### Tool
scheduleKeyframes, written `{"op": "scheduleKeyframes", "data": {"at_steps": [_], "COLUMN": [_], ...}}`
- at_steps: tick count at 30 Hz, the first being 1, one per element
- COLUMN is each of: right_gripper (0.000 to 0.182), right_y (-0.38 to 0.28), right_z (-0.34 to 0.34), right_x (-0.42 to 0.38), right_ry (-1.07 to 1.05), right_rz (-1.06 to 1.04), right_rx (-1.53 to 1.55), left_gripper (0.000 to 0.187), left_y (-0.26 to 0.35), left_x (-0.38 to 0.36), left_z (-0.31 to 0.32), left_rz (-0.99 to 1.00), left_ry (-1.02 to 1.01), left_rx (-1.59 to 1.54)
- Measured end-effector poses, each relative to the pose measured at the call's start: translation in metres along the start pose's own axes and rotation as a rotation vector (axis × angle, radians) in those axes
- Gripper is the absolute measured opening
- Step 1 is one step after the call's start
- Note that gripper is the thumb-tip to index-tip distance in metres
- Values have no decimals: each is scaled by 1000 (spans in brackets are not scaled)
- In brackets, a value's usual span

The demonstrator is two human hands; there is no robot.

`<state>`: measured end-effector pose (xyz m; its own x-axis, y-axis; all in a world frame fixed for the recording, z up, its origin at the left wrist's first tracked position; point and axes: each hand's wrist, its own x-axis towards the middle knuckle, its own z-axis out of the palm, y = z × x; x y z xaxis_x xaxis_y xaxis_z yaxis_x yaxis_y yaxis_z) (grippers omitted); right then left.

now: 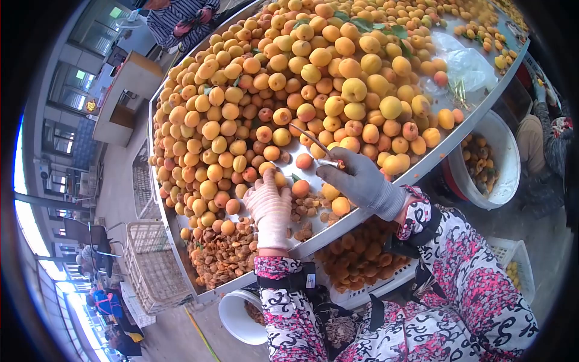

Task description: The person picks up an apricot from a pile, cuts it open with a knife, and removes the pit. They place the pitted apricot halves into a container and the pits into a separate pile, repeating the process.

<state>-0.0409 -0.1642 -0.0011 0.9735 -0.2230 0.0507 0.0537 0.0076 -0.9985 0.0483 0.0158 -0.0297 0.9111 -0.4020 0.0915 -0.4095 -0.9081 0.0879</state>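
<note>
A large heap of orange-yellow apricots [301, 66] covers the metal table [325, 232]. My left hand [268, 211], in a pale striped glove, reaches to the heap's near edge, its fingers closed on an apricot [279, 179]. In a grey glove, my right hand [362, 184] is closed round the handle of a small knife [310, 137], whose thin blade points up and left over the fruit. Single apricots lie between and beside the hands. Small brown pits [223, 256] are piled at the table's near left corner, with more beside my left hand.
Below the table are a crate of darker fruit [362, 256] and a white bucket [241, 317]. Another bucket [503, 163] holds dark fruit at right. Clear plastic [461, 63] lies on the table. Empty crates [154, 265] stand left. People are at the top left and right.
</note>
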Motion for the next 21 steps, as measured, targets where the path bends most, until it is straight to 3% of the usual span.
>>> {"op": "scheduleKeyframes", "data": {"at_steps": [2,4,5,7,13,15,17,19,21], "right_gripper": [34,37,41,41,40,42,37,38,39], "right_y": [-2,-5,-7,-13,-25,-32,-29,-25,-22], "right_z": [-1,0,0,5,3,3,2,2,2], "right_x": [1,0,-1,-2,-7,-10,-7,-10,-16], "right_ry": [-16,2,13,-8,-203,-228,-294,-244,-201], "right_rz": [42,109,182,260,619,612,654,551,441], "right_rx": [36,-11,-59,-26,353,347,321,177,35], "left_gripper": [46,48,48,50,56,58,57,56,57], "left_y": [2,9,17,39,46,41,35,39,37], "left_x": [-3,-12,-18,-31,-45,-47,-49,-54,-53], "left_z": [-4,-14,-21,-45,-53,-59,-45,-45,-52], "left_rz": [29,128,134,-130,43,-17,59,-48,-67], "left_ry": [11,77,77,-246,-252,-387,-309,-361,-240], "left_rx": [-8,-598,-600,-1444,-1509,-1420,-1387,-1683,-1751]}}
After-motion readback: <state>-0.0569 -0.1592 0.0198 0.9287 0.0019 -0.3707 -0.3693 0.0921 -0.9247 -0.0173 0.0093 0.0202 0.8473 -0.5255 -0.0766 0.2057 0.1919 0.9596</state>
